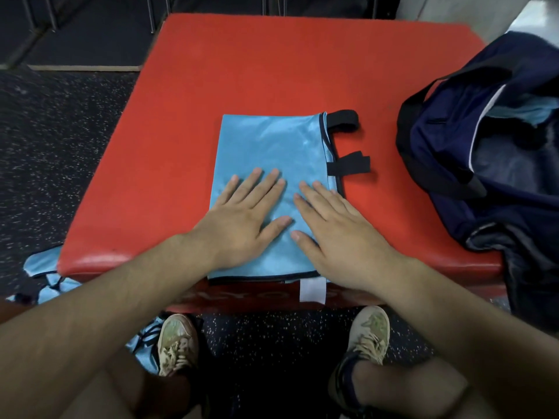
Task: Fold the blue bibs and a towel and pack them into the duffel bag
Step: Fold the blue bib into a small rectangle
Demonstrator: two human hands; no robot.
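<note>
Lying beside pad (272, 65): bibs (42, 264), duffel bag (484, 164).

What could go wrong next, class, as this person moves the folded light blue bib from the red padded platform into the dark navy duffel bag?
1. The folded light blue bib is only pressed flat by the left hand and right hand; lifted carelessly, it may unfold.
2. Its near edge overhangs the red padded platform, so it could slide off.
3. Its black straps stick out and might snag on the dark navy duffel bag.
</note>
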